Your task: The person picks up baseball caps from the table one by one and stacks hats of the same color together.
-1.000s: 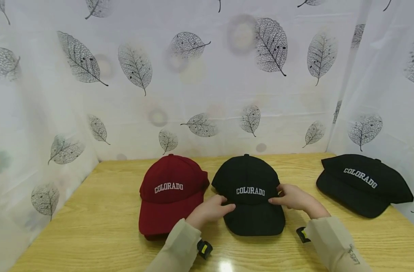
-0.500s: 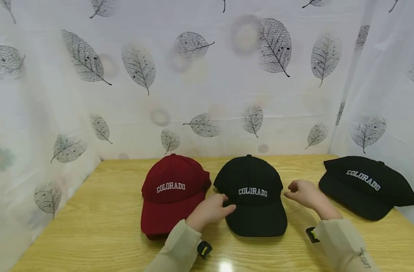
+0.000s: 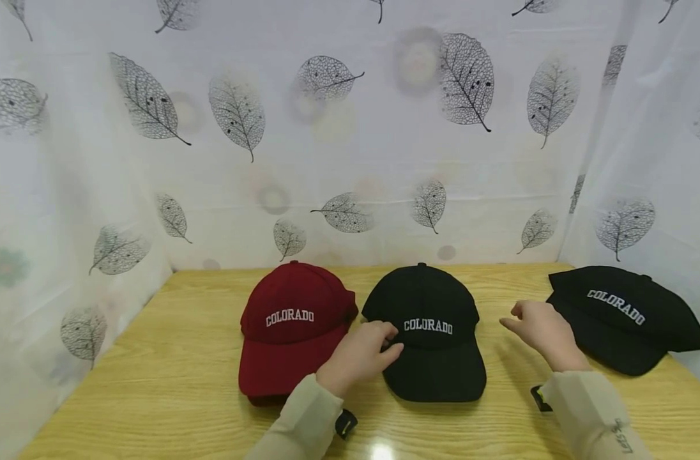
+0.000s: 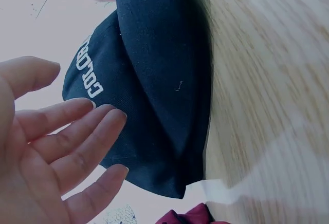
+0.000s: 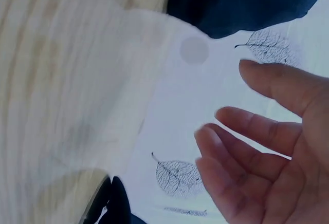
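A black cap (image 3: 433,370) with white COLORADO lettering sits in the middle of the table, its brim toward me. Beside its left side is my left hand (image 3: 358,358); the left wrist view shows this hand (image 4: 67,147) with loosely extended fingers and nothing held. Whether a fingertip touches the cap I cannot tell. My right hand (image 3: 542,332) hovers between this cap and a second black cap (image 3: 620,332) at the right. In the right wrist view that hand (image 5: 262,152) is relaxed, holding nothing.
A dark red cap (image 3: 287,364) with the same lettering stands left of the middle black cap. The wooden table (image 3: 154,383) ends at a white curtain (image 3: 338,160) printed with grey leaves, which also hangs along both sides.
My right hand has let go of the middle black cap and moved right, away from it. My left hand remains beside the cap, its fingers shifted slightly.
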Available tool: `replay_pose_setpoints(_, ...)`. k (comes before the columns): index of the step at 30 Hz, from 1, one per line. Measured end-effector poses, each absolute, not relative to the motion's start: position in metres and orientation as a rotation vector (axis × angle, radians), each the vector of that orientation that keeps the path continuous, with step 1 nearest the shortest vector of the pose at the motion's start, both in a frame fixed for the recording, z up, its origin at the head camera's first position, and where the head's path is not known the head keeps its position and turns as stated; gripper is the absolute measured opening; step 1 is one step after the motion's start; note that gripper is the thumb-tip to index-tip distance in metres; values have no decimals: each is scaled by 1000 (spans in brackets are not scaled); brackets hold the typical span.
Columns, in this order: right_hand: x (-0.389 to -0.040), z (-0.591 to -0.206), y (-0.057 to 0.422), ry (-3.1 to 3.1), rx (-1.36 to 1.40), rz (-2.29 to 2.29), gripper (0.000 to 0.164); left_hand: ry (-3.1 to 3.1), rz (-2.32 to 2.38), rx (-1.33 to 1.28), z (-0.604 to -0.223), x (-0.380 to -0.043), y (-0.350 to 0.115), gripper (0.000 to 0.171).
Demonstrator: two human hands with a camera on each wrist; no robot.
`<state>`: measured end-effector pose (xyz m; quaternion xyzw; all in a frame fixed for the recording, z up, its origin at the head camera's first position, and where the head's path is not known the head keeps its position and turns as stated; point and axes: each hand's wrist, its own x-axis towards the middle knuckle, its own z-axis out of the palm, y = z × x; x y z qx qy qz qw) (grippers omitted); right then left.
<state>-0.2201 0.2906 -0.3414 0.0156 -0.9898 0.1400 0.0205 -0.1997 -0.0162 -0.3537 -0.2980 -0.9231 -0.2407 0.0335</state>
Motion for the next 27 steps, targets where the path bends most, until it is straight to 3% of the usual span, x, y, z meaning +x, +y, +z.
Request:
replay_pose_setpoints(5,-223,-346,304,-3081,-82,382,38,-2801,-792,-921,-353,-200,-16,20)
replay_pose_setpoints(10,-221,-349,319,-3053,-164,444,20,-2755,-816,-949,-352,-199,-14,15)
replay_pose_setpoints(13,-219,-350,325,-3029,-203,478,28,-2753,-823,-940,-353,-200,-14,15)
replay_pose_setpoints(21,-220,-347,345,-3072,-313,456,17,-2767,-822,-906,-354,-201,-15,15)
replay_pose_setpoints(27,-223,-349,354,-3111,-378,441,30,-2763,-816,-911,-355,-201,-15,15)
